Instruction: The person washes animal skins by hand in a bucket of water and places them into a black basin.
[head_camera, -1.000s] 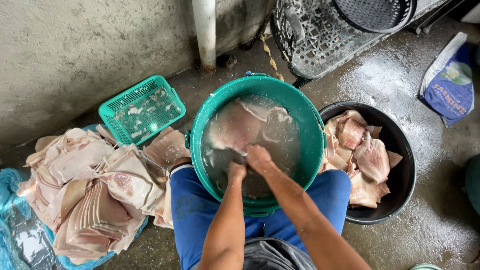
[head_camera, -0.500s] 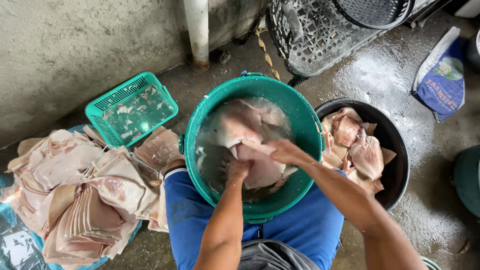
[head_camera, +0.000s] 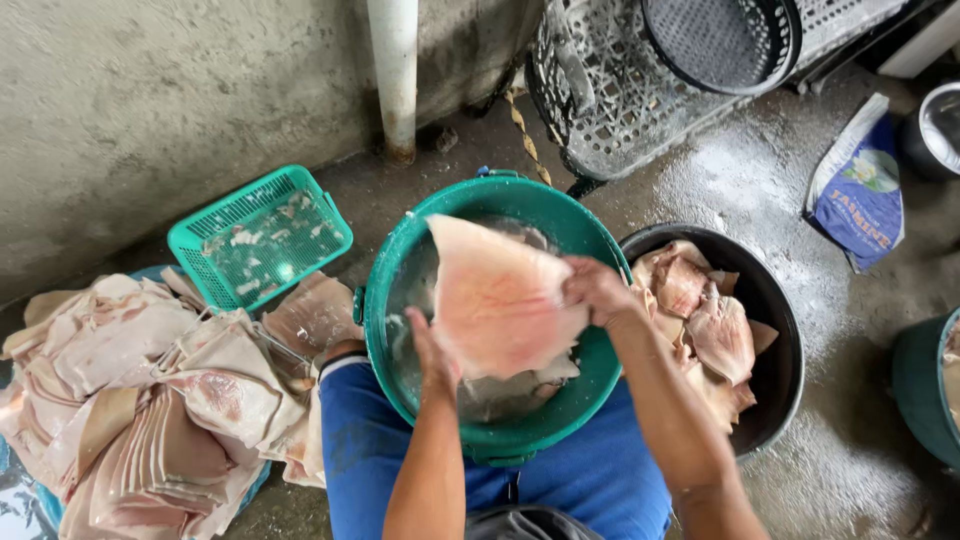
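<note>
A large pale pink flat piece of fish (head_camera: 495, 300) is lifted out of the water above the green tub (head_camera: 500, 205). My right hand (head_camera: 595, 290) grips its right edge. My left hand (head_camera: 435, 355) holds its lower left edge from below. More pale pieces lie in the cloudy water under it. The tub stands between my knees, which are in blue trousers (head_camera: 365, 440).
A black basin (head_camera: 775, 300) with several pink pieces sits to the right. A heap of similar pieces (head_camera: 140, 400) lies at left, beside a small green basket (head_camera: 260, 235). A white pipe (head_camera: 395, 70), grey crates (head_camera: 620, 90), a blue-and-white bag (head_camera: 860, 190) and another green tub (head_camera: 925, 390) surround me.
Both hands were down in the tub's water with a piece; now they have raised that piece up out of the water and spread it flat.
</note>
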